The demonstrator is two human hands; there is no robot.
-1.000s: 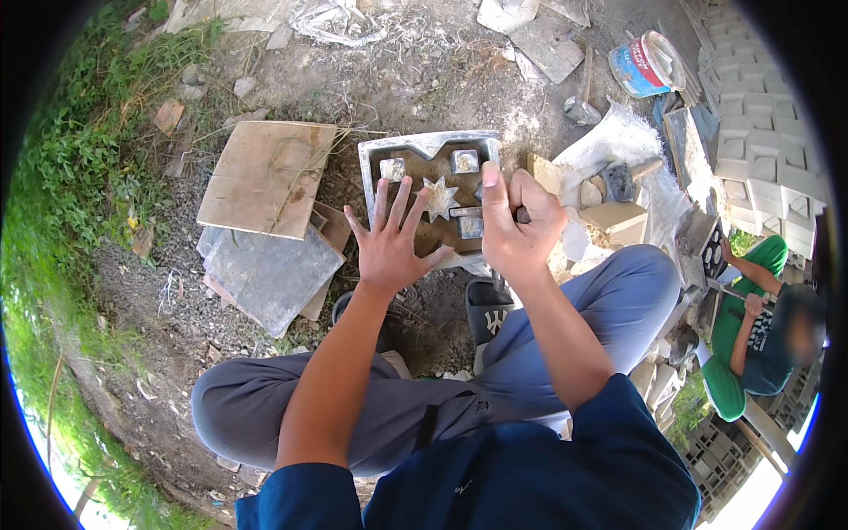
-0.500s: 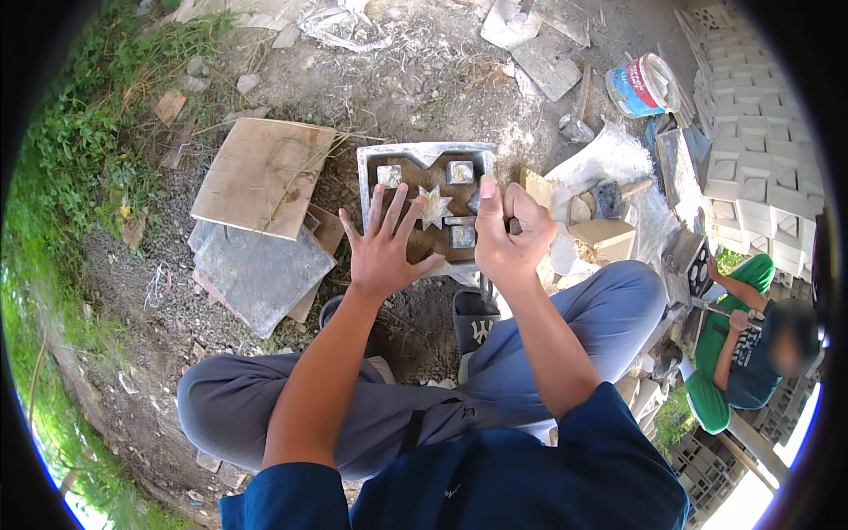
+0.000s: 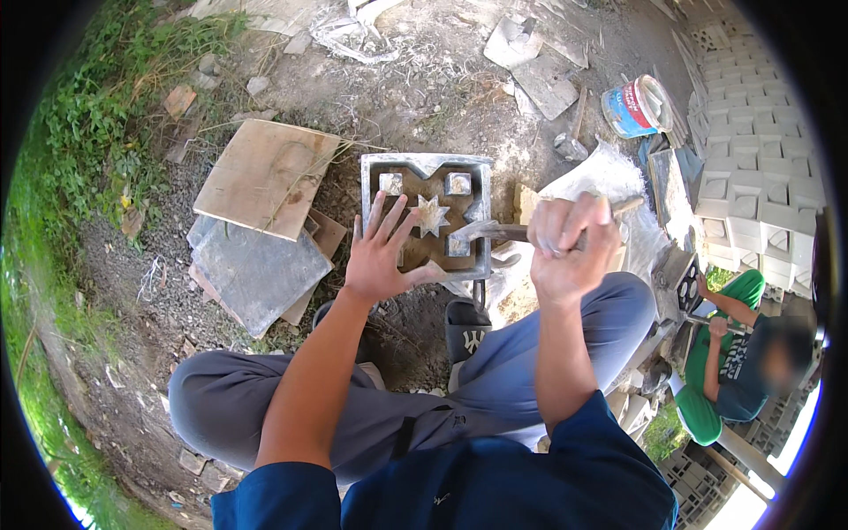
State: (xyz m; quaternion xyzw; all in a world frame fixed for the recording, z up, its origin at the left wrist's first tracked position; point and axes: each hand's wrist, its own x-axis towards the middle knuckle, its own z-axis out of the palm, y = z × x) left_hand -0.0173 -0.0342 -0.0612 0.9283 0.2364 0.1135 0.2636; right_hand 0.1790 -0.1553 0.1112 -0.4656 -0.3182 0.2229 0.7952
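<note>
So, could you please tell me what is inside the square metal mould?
Inside the square metal mould sit a star-shaped insert and small square blocks. The left hand covers its lower left part.

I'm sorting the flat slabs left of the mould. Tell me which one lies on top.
The tan wooden board is on top. It overlaps the upper edge of the grey slab, which lies lower and nearer the left hand.

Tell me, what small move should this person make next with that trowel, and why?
Probably draw the trowel across the mould. The right hand holds its blade at the mould's right edge, near the star insert, and the left hand lies spread on the mould, steadying it.
</note>
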